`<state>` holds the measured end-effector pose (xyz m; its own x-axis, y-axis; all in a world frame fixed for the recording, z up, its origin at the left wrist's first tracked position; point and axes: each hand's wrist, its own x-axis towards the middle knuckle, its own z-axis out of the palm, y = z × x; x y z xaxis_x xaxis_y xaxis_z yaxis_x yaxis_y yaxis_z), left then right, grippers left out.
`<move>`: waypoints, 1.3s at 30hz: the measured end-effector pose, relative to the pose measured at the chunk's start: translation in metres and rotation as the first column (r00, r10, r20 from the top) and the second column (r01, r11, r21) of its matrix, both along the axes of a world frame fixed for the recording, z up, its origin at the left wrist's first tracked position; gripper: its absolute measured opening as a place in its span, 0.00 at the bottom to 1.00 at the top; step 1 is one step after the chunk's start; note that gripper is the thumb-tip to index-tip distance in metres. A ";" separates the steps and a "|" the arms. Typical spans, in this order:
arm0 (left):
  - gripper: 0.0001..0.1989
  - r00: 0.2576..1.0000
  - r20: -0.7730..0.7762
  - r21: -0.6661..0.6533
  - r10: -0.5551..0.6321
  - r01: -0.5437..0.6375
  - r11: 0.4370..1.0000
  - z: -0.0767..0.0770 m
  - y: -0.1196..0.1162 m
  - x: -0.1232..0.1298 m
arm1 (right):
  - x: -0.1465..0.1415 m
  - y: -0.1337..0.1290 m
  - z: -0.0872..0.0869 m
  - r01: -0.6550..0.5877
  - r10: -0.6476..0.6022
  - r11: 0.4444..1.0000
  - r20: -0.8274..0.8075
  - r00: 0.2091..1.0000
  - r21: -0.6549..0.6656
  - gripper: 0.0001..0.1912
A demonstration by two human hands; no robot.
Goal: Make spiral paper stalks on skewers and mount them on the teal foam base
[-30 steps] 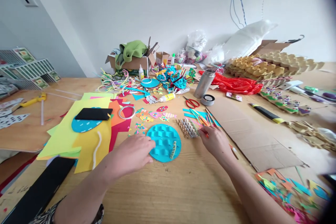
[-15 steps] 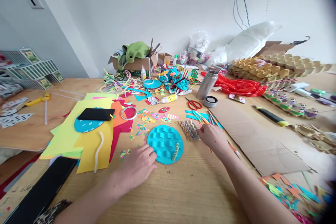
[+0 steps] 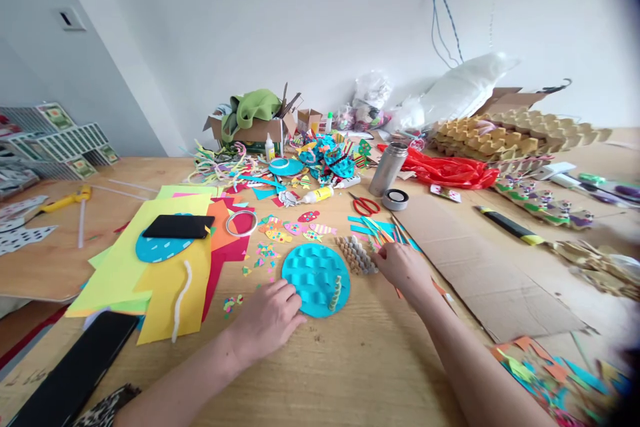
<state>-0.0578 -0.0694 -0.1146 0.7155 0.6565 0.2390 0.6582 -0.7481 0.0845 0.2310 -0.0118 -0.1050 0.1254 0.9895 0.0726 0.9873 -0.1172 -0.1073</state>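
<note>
My left hand (image 3: 273, 313) rests at the lower left edge of a round blue disc (image 3: 310, 267), its fingers bent together over the rim. A wavy pale-green twisted piece (image 3: 335, 293) lies on the right part of the disc. My right hand (image 3: 403, 267) is closed at the right end of a group of small brownish-grey twisted pieces (image 3: 353, 255); its fingertips are too small to show what they pinch. Paper fish (image 3: 295, 227) lie beyond the disc, and colored paper strips (image 3: 383, 232) lie beyond my right hand.
Red-handled scissors (image 3: 365, 205), a metal bottle (image 3: 389, 170) and its lid (image 3: 395, 199) stand or lie farther back. A cardboard sheet (image 3: 475, 260) is at the right. Yellow paper (image 3: 120, 260) and a black phone (image 3: 177, 227) are at the left.
The view has shifted slightly, so most things appear a little farther left and lower. Both hands keep nearly the same places beside the disc and the twisted pieces.
</note>
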 end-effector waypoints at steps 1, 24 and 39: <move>0.07 0.999 0.034 -0.010 0.008 -0.007 1.000 0.000 0.000 0.000 | 0.000 0.000 -0.001 0.000 0.000 1.000 -0.012 1.000 0.011 0.13; 0.10 0.315 0.744 -0.664 0.589 0.251 0.704 0.079 0.040 0.044 | -0.080 -0.070 0.064 -0.317 0.568 0.689 -0.214 0.795 0.651 0.06; 0.05 0.362 0.703 -0.705 0.613 0.233 0.670 0.097 0.039 0.015 | -0.083 -0.085 0.076 -0.194 0.329 0.944 -0.712 0.621 0.267 0.13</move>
<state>-0.0427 -0.0305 -0.0181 0.1961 0.9785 0.0641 -0.0120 -0.0630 0.9979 0.1477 -0.0968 -0.0288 -0.0592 0.9732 0.2222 0.5542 0.2172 -0.8035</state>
